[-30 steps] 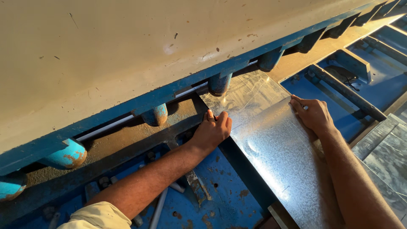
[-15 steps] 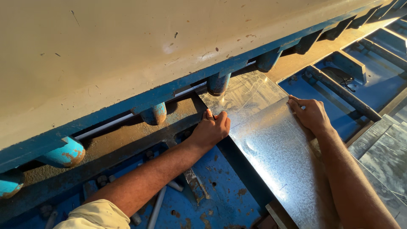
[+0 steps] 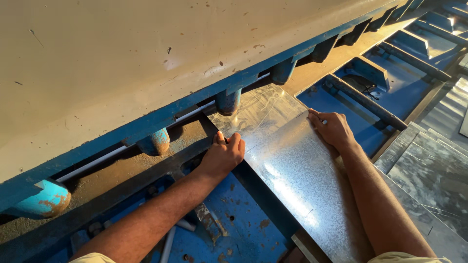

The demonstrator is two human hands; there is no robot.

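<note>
A shiny galvanised metal sheet [image 3: 292, 170] lies on the blue machine bed, its far end under the big cream-coloured beam [image 3: 146, 58] of a shearing machine. My left hand [image 3: 224, 155] presses on the sheet's left edge, fingers together and flat. My right hand [image 3: 332, 129] rests on the sheet's right edge, fingers curled over it. Blue cylindrical hold-down feet [image 3: 228, 101] hang from the beam just above the sheet's far end.
More blue hold-down feet [image 3: 155, 141] line the beam to the left and right. Blue support arms [image 3: 370, 100] and recessed bed sections lie to the right. A stack of other metal sheets [image 3: 434, 170] sits at the far right.
Both hands and the sheet stay almost in the same place; the hands shifted very slightly along the sheet's edges.
</note>
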